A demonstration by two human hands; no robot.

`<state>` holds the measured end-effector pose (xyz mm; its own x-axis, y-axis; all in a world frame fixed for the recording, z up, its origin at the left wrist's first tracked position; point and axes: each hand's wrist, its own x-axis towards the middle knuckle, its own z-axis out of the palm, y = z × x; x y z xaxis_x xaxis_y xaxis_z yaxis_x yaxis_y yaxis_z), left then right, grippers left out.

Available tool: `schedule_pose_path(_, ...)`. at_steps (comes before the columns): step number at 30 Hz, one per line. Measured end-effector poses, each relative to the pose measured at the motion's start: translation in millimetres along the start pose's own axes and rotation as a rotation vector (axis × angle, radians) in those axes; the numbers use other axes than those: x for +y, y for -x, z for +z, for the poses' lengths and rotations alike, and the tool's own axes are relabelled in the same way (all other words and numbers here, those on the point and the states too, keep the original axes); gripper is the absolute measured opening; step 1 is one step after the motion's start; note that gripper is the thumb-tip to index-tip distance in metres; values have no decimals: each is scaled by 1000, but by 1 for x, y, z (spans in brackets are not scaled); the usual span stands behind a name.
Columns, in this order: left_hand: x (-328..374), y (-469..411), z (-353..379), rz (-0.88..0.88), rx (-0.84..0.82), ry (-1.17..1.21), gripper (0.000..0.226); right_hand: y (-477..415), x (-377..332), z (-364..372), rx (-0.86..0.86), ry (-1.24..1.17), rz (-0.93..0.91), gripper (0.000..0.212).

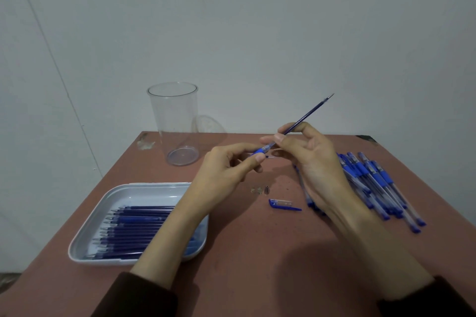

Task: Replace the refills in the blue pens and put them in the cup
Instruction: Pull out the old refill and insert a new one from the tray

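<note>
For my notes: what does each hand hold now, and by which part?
The left hand pinches the pen barrel at its blue grip; the right hand pinches the refill low on its shaft.

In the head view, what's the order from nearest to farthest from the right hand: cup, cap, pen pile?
1. Pen pile, partly under the right hand.
2. Cap, on the table just left of the wrist.
3. Cup, far left, at the back.

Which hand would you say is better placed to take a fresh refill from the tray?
Probably the left hand: the tray of refills lies right under its forearm, though it grips the pen barrel. The right hand pinches a refill and would have to cross over.
</note>
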<state>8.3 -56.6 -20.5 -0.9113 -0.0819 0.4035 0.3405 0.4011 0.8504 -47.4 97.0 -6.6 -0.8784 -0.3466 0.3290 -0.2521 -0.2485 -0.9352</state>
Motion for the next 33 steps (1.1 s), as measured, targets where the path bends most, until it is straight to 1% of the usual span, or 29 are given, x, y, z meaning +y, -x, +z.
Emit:
schedule_pose_path(2,1,0,0,0,8,16,12,0,2,1,-3,17,16,7)
schedule_pose_path(6,3,0,0,-11,31,64,15,0,5,3,-81,75,85,29)
schedule_pose_path(7,3,0,0,-12,47,79,14,-1,5,3,-88,75,102,30)
schedule_pose_path(9,4,0,-2,-19,93,123,12,-2,5,-1,-35,113,128,21)
schedule_pose_path(10,5,-1,-2,-28,117,154,12,-3,6,-3,5,205,126,15)
schedule_pose_path(12,5,-1,-4,-38,153,209,11,-3,9,-10,20,578,65,10)
schedule_pose_path(13,6,-1,-4,-39,162,223,11,-3,10,-12,-26,773,30,9)
schedule_pose_path(14,7,0,-4,-39,167,231,11,-1,10,-13,-101,917,22,9)
schedule_pose_path(15,7,0,-4,-41,169,237,11,0,10,-14,-192,988,43,8)
schedule_pose_path(17,8,0,-3,-48,169,246,11,3,11,-14,-332,1019,116,7)
schedule_pose_path(18,8,0,-3,-52,169,245,11,3,12,-13,-360,1021,128,8)
schedule_pose_path(23,7,0,-3,-52,154,212,12,0,22,-12,-346,1063,98,6)
schedule_pose_path(24,7,0,-3,-54,153,212,13,0,23,-12,-331,1059,94,6)
schedule_pose_path(26,6,0,-3,-53,145,198,12,-1,20,-12,-210,948,85,6)
schedule_pose_path(27,6,1,-3,-52,138,181,12,-2,17,-12,-122,799,97,6)
schedule_pose_path(28,5,1,-3,-50,128,161,12,-3,12,-13,-45,585,126,6)
schedule_pose_path(29,5,1,-4,-48,119,138,12,-4,7,-13,2,354,161,4)
schedule_pose_path(30,4,1,-3,-46,107,114,12,-5,3,-14,21,163,183,8)
schedule_pose_path(31,3,1,-3,-44,94,90,12,-5,0,-14,21,32,193,15)
schedule_pose_path(33,3,1,-2,-44,64,48,10,-5,-3,-15,5,-71,198,23)
